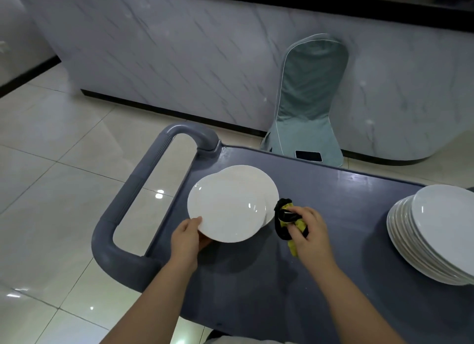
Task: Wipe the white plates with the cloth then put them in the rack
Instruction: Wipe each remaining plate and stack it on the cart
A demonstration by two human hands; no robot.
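My left hand (186,237) grips the near-left rim of a white plate (225,210), held over the left part of the grey cart top (333,197). Beneath and behind it lies another white plate (252,174), partly covered. My right hand (309,230) is closed around a bunched yellow and black cloth (283,216), just right of the held plate and apart from it. A stack of several white plates (436,233) leans at the cart's right end. No rack shows in the view.
The cart's grey loop handle (133,189) juts left over the tiled floor. Beyond the cart stands a chair in a pale teal cover (307,100) with a black phone (308,156) on its seat, against a marble-patterned counter front (179,48).
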